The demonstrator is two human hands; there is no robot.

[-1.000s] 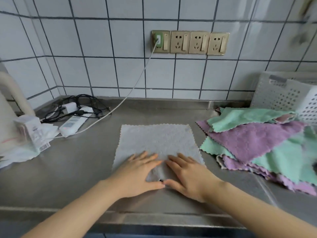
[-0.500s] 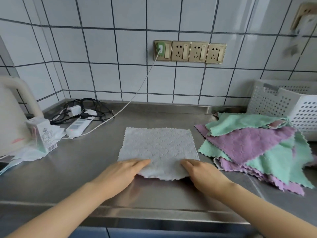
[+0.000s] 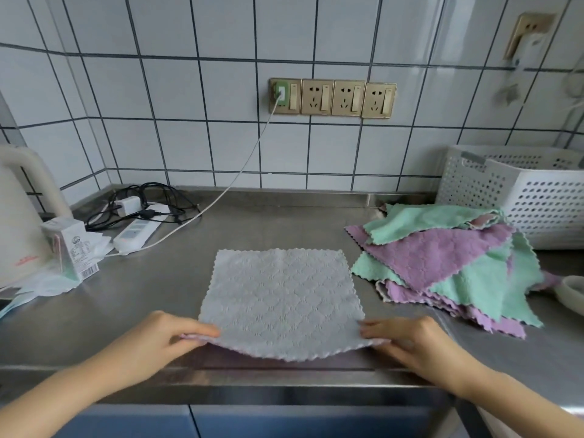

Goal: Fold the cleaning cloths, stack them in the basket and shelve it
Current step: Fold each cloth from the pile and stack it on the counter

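Observation:
A grey cleaning cloth (image 3: 281, 298) lies spread on the steel counter (image 3: 94, 311), its near edge lifted off the surface. My left hand (image 3: 158, 339) pinches the near left corner. My right hand (image 3: 410, 339) pinches the near right corner. To the right lies a loose pile of green and purple cloths (image 3: 448, 263). Behind the pile stands a white perforated basket (image 3: 531, 197), against the tiled wall.
At the left stand a cream kettle (image 3: 15, 222), a small carton (image 3: 69, 245) and crumpled paper. A power strip (image 3: 136, 232) with tangled black cables lies at the back left, and a white cord runs up to the wall sockets (image 3: 331, 98). A white dish rim (image 3: 572, 294) shows at far right.
My hands slid apart from the cloth's middle to its two near corners and took hold of them. The near edge now hangs lifted above the counter.

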